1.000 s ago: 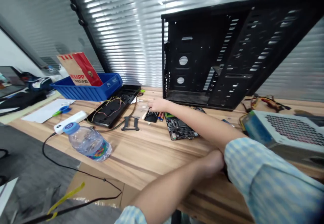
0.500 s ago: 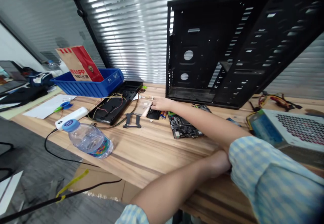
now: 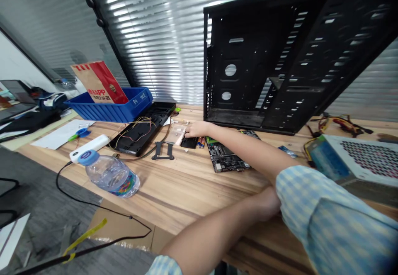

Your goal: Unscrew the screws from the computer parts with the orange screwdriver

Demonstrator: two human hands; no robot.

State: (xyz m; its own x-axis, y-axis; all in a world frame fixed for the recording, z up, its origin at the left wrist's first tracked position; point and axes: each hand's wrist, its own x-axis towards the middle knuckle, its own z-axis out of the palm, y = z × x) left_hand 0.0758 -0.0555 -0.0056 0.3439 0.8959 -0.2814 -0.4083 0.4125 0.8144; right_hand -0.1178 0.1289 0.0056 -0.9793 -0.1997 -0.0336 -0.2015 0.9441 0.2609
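Note:
My right hand [image 3: 195, 129] reaches across the table with its fingers curled down together over the edge of a clear plastic bag [image 3: 174, 134] of small pieces. What the fingertips hold is too small to make out. Just beneath that hand lies a small flat black part [image 3: 189, 142], and some batteries [image 3: 201, 142] are beside it. A motherboard [image 3: 225, 154] lies partly under my right forearm. My left hand [image 3: 268, 201] is at the near side of the table, tucked against my right sleeve; its fingers are hidden.
A black computer case [image 3: 248, 59] stands at the back, with a power supply [image 3: 367, 154] at right. A black bracket [image 3: 163, 150], a black panel [image 3: 139, 130] with wires, a water bottle [image 3: 112, 173], a white power strip [image 3: 90, 147] and a blue bin [image 3: 108, 105] are left.
My right hand has shifted slightly, its fingers now curled lower by the plastic bag, and more of the black part shows. The view has moved a little. My left hand stays put.

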